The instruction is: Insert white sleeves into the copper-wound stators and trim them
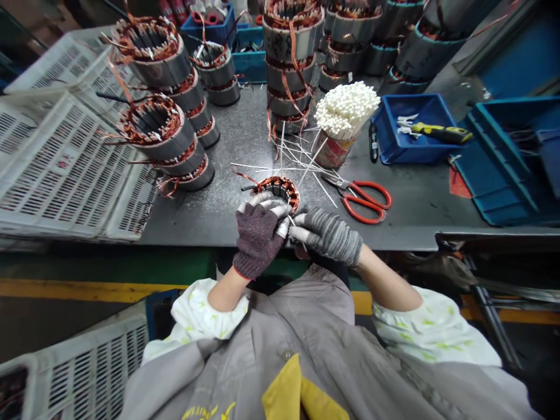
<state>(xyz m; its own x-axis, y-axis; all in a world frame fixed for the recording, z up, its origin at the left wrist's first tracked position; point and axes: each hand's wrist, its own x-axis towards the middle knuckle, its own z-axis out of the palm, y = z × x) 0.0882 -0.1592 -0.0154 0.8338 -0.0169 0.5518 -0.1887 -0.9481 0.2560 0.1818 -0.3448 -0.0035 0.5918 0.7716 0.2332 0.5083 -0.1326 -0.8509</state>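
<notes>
We have a copper-wound ring [293,191] at the near edge of the tabletop [205,219], on our side of the tin [335,151] of white sticks [347,108] and to its left. Our left hand [260,236], in a dark purple knitted glove with pale fingertips, is closed over the ring's near side, fingers bent across the rim. Our right hand [330,234], in a grey striped glove, is also on our side of the tin, its fingertips drawn in against the ring's near edge. A thin white strip [291,220] shows between our hands, but we cannot tell whether the right grip pinches it.

Loose sticks [325,191] lie scattered to the left of the tin and in front of it. We see red-handled scissors [365,184] on our side of the tin, blades near its base. To the right of the tin stand a black marker [373,143] and a blue tray [415,153], with a yellow-and-black tool [441,133] across it. Behind the tin and to its left rises a tall stack of wound cores [289,46]; well left of it are more stacks [177,137] and white crates [52,169].
</notes>
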